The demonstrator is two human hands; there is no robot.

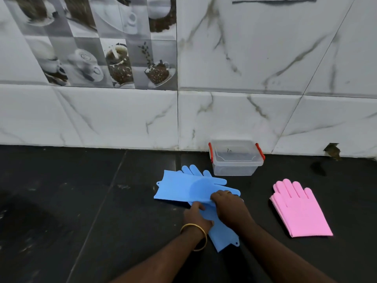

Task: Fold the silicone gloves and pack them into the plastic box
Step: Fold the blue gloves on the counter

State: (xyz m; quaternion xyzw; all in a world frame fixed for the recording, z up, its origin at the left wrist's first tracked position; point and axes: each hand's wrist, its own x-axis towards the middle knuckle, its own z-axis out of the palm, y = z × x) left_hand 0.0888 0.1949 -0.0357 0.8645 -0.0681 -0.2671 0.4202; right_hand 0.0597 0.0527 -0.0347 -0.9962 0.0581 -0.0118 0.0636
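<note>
**Both hands on the blue gloves, box closed at the wall**

Two blue silicone gloves (195, 188) lay crossed on the dark desk (81, 201), one stretched flat toward the left with its cuff at the left end, the other running down toward the person with its cuff (222, 235) nearest the camera. The left hand (194, 216), wearing a gold bangle (195, 234) at the wrist, rested on the lower glove, its fingers pressed down onto the blue material. The right hand (228, 205) lay just beside it, its fingers curled over the edge where the two gloves overlapped, seeming to pinch that edge; a ring showed on one finger.

The clear plastic box (236, 160) with red side clips stood behind the blue gloves, against the marble-tiled wall (244, 68), its lid on. A pink pair of gloves (297, 209) lay stacked flat to the right, well apart from the hands, their finger ends pointing toward the wall.
</note>
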